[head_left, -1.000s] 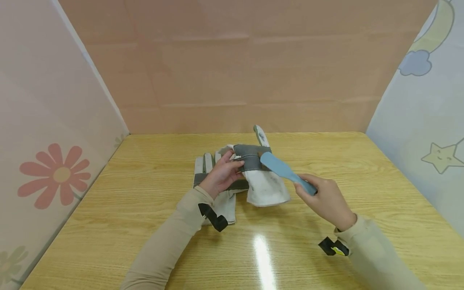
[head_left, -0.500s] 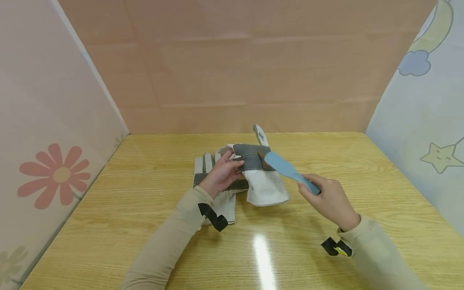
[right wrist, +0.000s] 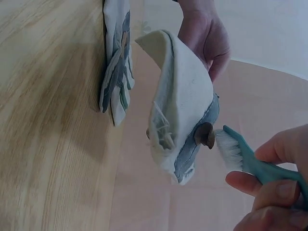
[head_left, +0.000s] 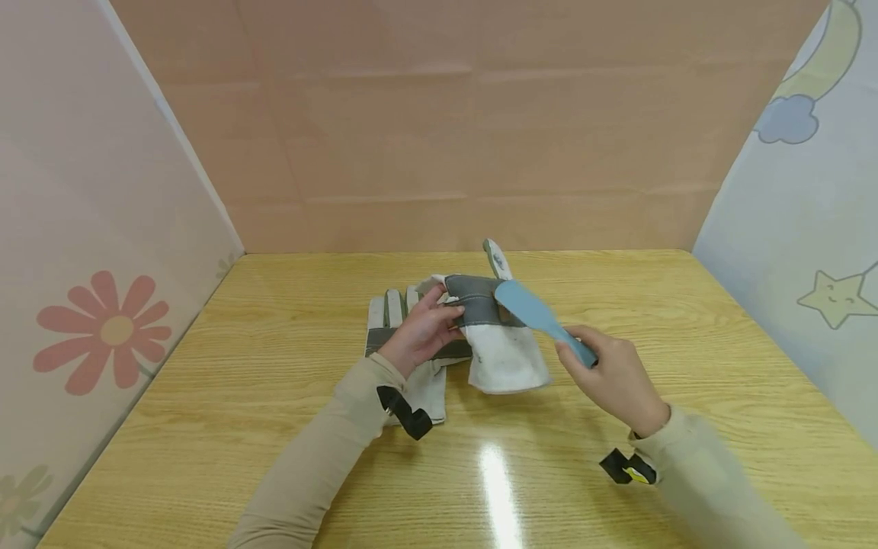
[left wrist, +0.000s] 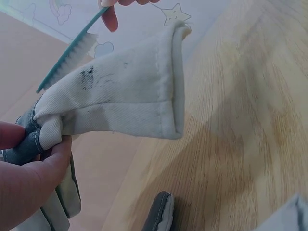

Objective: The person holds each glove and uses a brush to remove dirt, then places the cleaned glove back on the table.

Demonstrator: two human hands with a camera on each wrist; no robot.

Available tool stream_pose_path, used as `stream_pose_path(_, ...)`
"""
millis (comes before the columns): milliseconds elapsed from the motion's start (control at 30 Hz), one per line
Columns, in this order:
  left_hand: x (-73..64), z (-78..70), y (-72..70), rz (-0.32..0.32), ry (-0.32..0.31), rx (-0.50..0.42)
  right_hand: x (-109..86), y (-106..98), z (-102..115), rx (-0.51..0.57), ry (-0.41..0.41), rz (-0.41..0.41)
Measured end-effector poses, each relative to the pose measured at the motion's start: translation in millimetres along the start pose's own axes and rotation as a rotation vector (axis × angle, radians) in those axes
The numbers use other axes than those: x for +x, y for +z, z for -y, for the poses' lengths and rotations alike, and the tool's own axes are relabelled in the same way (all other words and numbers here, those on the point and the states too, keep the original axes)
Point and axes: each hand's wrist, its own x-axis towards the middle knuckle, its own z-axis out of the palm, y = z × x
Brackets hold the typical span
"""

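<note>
A white work glove with a grey band is lifted off the table, and my left hand pinches it at the band. My right hand grips the handle of a blue brush. White bristles face the glove in the right wrist view, right beside a brown piece on the grey band. Dark smudges mark the cuff in the left wrist view. A second, similar glove lies flat on the table, partly hidden under my left hand and wrist.
The wooden table ends at a brownish back wall. Patterned panels stand at the left and right. A black wrist mount sits on the left sleeve, and another mount on the right.
The brush first shifted slightly right and down over the band, then came back left and up. The held glove has moved very slightly; my left hand keeps its hold.
</note>
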Motion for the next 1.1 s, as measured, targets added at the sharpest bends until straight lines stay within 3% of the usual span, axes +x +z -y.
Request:
stream_pose_path(367,1.0,2.0,-0.8,-0.005,0.012,0.011,0.8,-3.3,1.2,-0.005,0.043,0.010)
stream_pose_path(533,1.2,3.1,-0.1,0.009,0.011,0.019,3.7,1.2,3.2,0.046,0.021,0.011)
stream_pose_path(700,0.5,3.2,1.1,0.021,0.009,0.026,5.2,4.3,3.0,0.017,-0.007,0.018)
stream_pose_path(900,1.1,2.0,0.4,0.013,0.013,0.012,3.1,-0.1,0.6,-0.021,0.006,0.005)
stream_pose_path(1100,2.0,2.4,-0.4,0.024,0.014,0.019,1.8,-1.8,2.2,0.014,0.015,-0.013)
